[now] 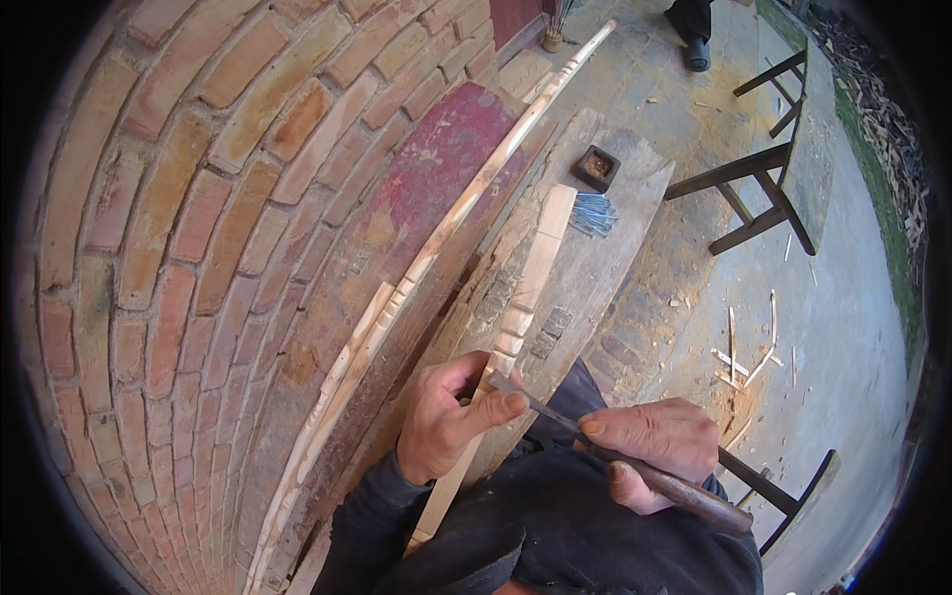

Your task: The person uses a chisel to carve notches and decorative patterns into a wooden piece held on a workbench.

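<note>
A squared pale wooden strip (535, 258) lies lengthwise along a worn wooden bench (605, 278); several notches are cut across its middle. My left hand (436, 424) is closed around the strip just below these notches, with its thumb beside the tip of a chisel (709, 504). My right hand (659, 446) grips the chisel, and its dark wooden handle sticks out behind the palm. The narrow metal blade slants up to the left, its tip at the strip by my left thumb. The exact cut under the tip is too small to make out.
Blue nails (593, 213) and a small dark square box (597, 168) sit on the bench. A long notched pole (446, 223) leans along a red-stained board (436, 149) by the brick wall (208, 218). To the right stand a wooden bench seat (808, 169) and scattered offcuts (744, 362); someone's foot (697, 55) shows far off.
</note>
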The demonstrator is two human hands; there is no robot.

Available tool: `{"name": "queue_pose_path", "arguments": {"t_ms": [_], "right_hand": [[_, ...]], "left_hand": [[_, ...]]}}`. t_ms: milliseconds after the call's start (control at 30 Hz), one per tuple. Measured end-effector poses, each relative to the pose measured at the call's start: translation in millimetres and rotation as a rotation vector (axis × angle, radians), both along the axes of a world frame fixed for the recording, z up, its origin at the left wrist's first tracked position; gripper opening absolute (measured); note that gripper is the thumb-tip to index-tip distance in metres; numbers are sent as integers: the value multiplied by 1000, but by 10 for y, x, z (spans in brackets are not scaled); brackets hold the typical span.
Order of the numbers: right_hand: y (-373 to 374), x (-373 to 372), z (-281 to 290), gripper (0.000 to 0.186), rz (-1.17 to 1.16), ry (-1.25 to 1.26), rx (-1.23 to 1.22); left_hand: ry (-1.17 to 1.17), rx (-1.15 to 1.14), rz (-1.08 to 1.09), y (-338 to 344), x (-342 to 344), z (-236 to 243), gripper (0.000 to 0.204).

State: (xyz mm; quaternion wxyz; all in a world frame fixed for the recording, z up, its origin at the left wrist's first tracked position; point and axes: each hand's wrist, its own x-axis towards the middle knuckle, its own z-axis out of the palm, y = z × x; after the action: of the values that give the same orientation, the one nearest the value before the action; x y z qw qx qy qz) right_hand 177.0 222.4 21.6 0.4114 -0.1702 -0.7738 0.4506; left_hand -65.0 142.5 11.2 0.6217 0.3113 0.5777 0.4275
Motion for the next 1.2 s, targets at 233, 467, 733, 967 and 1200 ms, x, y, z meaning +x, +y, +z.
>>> {"name": "queue_pose_path", "arguments": {"t_ms": [233, 467, 733, 967, 1200], "right_hand": [[22, -38, -38, 26, 11, -8, 37], [20, -34, -47, 26, 4, 16, 54], [8, -20, -40, 26, 10, -8, 31], [52, -86, -30, 31, 37, -65, 14], [24, -34, -124, 52, -196, 66, 71]], "left_hand": [[39, 2, 25, 15, -6, -1, 42], [-41, -32, 34, 7, 13, 1, 53], [-4, 28, 1, 6, 12, -7, 47], [-85, -66, 88, -9, 72, -1, 48], [-124, 88, 34, -61, 4, -98, 43]]}}
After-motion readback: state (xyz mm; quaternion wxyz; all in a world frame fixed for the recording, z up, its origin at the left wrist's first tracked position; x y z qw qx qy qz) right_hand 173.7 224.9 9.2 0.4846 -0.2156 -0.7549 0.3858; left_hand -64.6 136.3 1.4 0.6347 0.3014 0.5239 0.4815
